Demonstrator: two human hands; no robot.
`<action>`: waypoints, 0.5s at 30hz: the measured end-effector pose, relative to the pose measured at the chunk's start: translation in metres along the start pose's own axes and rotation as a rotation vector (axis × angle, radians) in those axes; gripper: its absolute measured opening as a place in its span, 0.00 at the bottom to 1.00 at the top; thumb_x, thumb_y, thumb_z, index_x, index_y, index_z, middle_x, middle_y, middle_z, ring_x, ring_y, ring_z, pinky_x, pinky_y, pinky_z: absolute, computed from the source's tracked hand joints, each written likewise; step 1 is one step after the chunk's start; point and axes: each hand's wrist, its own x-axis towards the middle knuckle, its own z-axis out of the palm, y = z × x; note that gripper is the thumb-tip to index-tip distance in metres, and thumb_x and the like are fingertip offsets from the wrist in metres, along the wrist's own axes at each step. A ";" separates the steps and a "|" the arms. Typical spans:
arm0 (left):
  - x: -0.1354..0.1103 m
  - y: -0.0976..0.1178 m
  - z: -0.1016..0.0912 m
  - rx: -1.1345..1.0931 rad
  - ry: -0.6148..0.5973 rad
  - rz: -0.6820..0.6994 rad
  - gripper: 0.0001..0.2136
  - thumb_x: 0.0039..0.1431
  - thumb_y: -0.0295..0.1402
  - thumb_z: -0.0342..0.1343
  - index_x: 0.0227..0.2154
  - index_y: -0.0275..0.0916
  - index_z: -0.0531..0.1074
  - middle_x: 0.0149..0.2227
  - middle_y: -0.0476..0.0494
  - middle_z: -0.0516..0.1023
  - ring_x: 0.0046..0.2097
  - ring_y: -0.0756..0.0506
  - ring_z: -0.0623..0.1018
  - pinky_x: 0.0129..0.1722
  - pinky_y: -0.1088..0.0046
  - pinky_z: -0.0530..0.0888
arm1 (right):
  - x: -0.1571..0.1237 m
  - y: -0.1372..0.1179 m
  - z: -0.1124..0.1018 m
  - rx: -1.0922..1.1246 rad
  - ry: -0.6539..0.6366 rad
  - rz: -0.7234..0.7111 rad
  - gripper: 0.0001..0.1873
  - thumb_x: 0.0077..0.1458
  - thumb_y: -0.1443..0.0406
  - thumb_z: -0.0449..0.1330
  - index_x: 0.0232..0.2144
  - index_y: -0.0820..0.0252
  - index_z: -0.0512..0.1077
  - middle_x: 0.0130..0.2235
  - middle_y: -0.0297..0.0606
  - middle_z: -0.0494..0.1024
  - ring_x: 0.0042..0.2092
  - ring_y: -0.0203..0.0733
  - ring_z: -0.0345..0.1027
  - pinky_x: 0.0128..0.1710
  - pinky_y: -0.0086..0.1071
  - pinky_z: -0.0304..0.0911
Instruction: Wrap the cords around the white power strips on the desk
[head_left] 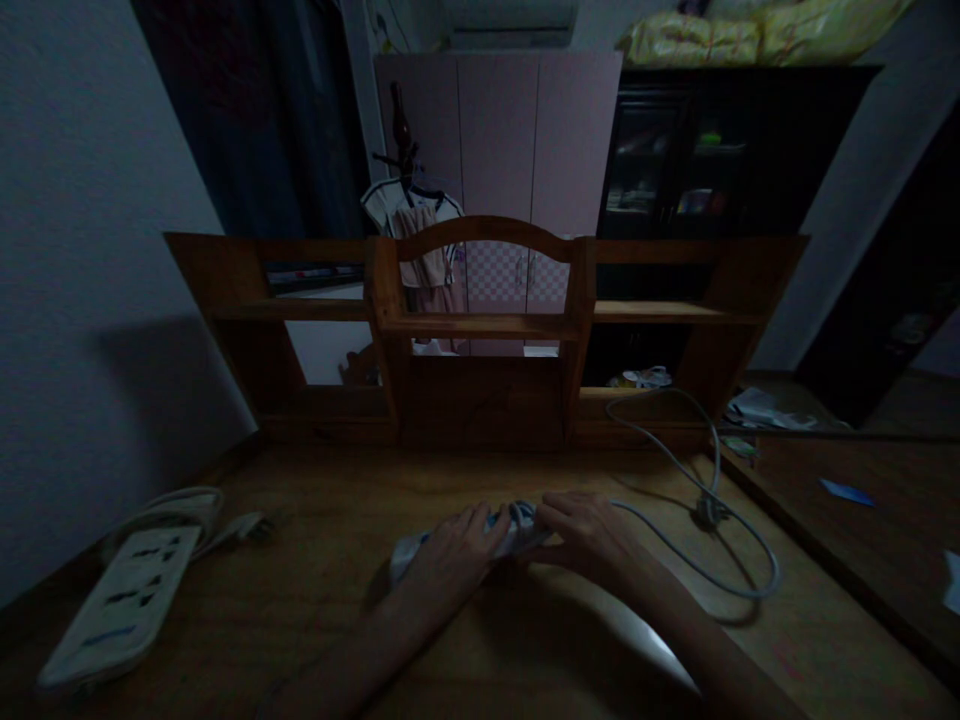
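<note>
In the dim head view both my hands rest on a white power strip [409, 550] lying at the middle of the wooden desk [315, 600]. My left hand [454, 555] lies over its middle, fingers curled on its top. My right hand [589, 535] covers its right end, fingers bent around where the grey cable [739, 585] leaves it. The cable loops to the right over the desk and runs up into the shelf unit. A bundled knot in the cable [706, 512] sits right of my right hand.
A second white power strip [124, 600] with its coiled cord [176, 505] lies at the desk's left edge by the wall. A wooden shelf unit [480, 325] stands along the back. Papers [765, 410] and a blue scrap [847, 491] lie on the lower surface to the right.
</note>
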 end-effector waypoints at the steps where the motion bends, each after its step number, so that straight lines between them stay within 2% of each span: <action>1: 0.000 0.000 -0.002 -0.004 0.000 0.047 0.20 0.60 0.31 0.52 0.55 0.40 0.59 0.46 0.37 0.70 0.45 0.40 0.73 0.41 0.65 0.73 | -0.001 0.004 -0.003 0.044 -0.004 0.052 0.18 0.52 0.51 0.64 0.31 0.60 0.69 0.31 0.34 0.72 0.30 0.36 0.65 0.29 0.28 0.52; 4: 0.000 0.001 -0.009 -0.048 -0.008 0.190 0.19 0.61 0.35 0.52 0.55 0.40 0.60 0.45 0.37 0.71 0.44 0.39 0.73 0.38 0.64 0.73 | -0.005 0.016 -0.009 0.236 -0.010 0.187 0.23 0.43 0.48 0.67 0.26 0.61 0.68 0.27 0.31 0.70 0.28 0.34 0.62 0.27 0.27 0.51; 7: -0.002 0.003 -0.013 -0.097 -0.025 0.290 0.22 0.60 0.41 0.53 0.54 0.38 0.60 0.46 0.36 0.71 0.44 0.38 0.74 0.38 0.63 0.74 | -0.004 0.021 -0.010 0.535 -0.063 0.311 0.24 0.39 0.48 0.69 0.25 0.62 0.69 0.24 0.30 0.69 0.27 0.34 0.62 0.25 0.25 0.52; 11: -0.005 0.004 -0.016 -0.139 0.010 0.398 0.26 0.62 0.47 0.48 0.57 0.35 0.58 0.47 0.31 0.73 0.45 0.36 0.75 0.40 0.61 0.75 | -0.001 0.026 -0.013 0.987 -0.216 0.389 0.20 0.42 0.53 0.69 0.29 0.63 0.72 0.27 0.33 0.74 0.29 0.36 0.67 0.27 0.26 0.58; 15: -0.009 0.007 -0.020 -0.176 0.030 0.538 0.28 0.63 0.47 0.44 0.60 0.34 0.53 0.52 0.27 0.70 0.49 0.34 0.74 0.44 0.57 0.73 | 0.000 0.032 -0.011 1.151 -0.273 0.392 0.17 0.43 0.57 0.69 0.31 0.64 0.74 0.29 0.34 0.75 0.30 0.35 0.67 0.29 0.25 0.59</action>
